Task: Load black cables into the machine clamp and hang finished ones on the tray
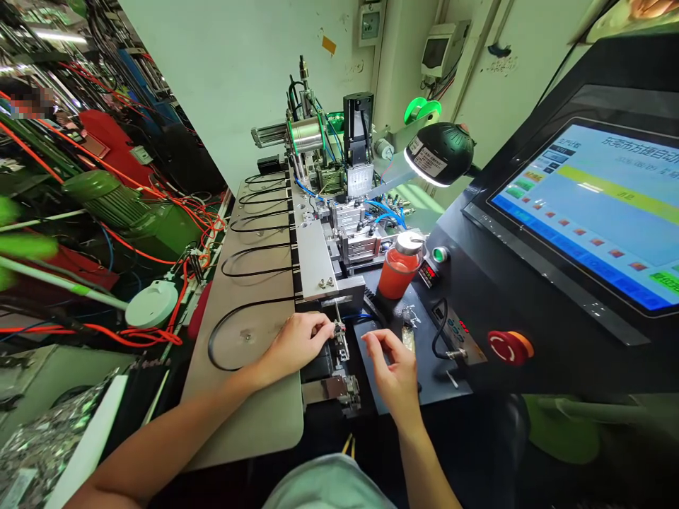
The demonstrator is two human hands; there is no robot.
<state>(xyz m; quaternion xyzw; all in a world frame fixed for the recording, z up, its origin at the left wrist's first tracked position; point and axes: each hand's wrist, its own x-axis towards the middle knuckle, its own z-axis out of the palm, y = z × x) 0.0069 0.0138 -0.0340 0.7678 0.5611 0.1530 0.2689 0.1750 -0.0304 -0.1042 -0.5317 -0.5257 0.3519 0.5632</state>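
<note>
left hand (297, 346) at about 11 o'clock, narrow, fingertips pinched on a small metal clamp (339, 332) at the front end of a pneumatic bench machine (339, 205). the clamp sits on the machine's near fixture, right beside the fingers. right hand (390, 367) at about 1 o'clock, narrow, thumb and fingertips drawn close; cannot tell if anything small is held. it hangs just short of small metal parts (408, 336) lying on a dark panel (429, 382).

black cable loops (240, 311) lie in a row on the beige table (254, 417) at 11 o'clock, their ends running to the machine's long metal rail (315, 258). blue air hoses (385, 212) thread through the machine's upper section.

orange-red bottle with a silver lid (400, 265) stands upright at 12 to 1 o'clock, just behind the dark panel. magnifier lamp (440, 154) hangs above it. touchscreen (578, 212) at 2 o'clock, lit blue. red emergency-stop button (506, 346) at 2 to 3 o'clock. green motor (106, 198) and tangled red wires (153, 336) at 9 to 10 o'clock, beyond the table's edge.
</note>
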